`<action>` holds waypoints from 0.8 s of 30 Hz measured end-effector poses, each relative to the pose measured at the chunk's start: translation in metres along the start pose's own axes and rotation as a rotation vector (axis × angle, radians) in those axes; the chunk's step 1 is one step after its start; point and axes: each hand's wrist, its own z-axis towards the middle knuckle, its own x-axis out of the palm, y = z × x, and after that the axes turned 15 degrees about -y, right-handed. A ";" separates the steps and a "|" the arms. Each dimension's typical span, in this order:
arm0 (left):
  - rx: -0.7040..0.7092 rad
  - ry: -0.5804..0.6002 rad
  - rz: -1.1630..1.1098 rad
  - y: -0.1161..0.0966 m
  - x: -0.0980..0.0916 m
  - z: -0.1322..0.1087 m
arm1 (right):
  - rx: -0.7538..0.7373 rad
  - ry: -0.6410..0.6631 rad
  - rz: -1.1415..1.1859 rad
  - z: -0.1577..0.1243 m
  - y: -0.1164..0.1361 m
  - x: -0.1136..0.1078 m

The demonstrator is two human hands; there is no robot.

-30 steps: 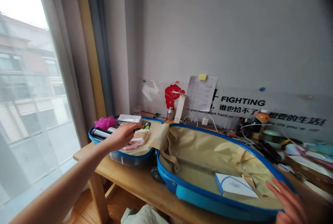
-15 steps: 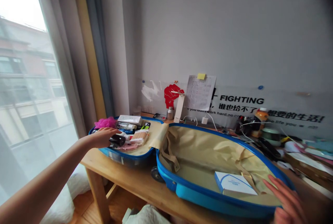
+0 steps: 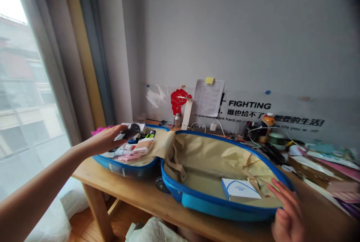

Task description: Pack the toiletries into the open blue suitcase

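Note:
A blue suitcase (image 3: pixel 213 206) lies open on a wooden table (image 3: pixel 135 193). Its left half (image 3: pixel 123 165) is packed with small toiletries. My left hand (image 3: pixel 108 139) is raised just above that half, closed on a dark cylindrical item with a white part (image 3: pixel 128 132). The right half has a beige lining (image 3: pixel 213 159) and holds a white and blue box (image 3: pixel 239 189). My right hand (image 3: pixel 287 212) rests with fingers spread on the right half's near rim, close to the box.
A window and curtains (image 3: pixel 84 65) fill the left. Along the wall stand a red fist ornament (image 3: pixel 179 100), a pinned paper sheet (image 3: pixel 207 97), chargers with cables (image 3: pixel 213 126), a bottle (image 3: pixel 266 124) and cluttered papers (image 3: pixel 323 159) at the right.
My left hand took the dark cylindrical item from the left half and lifted it up and back. The view shifted left. My right hand stayed on the rim.

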 end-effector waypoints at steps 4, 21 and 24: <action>0.131 -0.144 -0.362 -0.076 -0.020 0.009 | 0.029 -0.013 0.020 0.003 0.003 0.000; 0.634 0.734 -0.374 -0.262 0.106 0.031 | 0.055 -0.011 0.011 0.001 0.005 -0.001; 0.654 0.746 -0.331 -0.266 0.116 0.028 | 0.049 -0.011 0.019 0.003 0.007 -0.001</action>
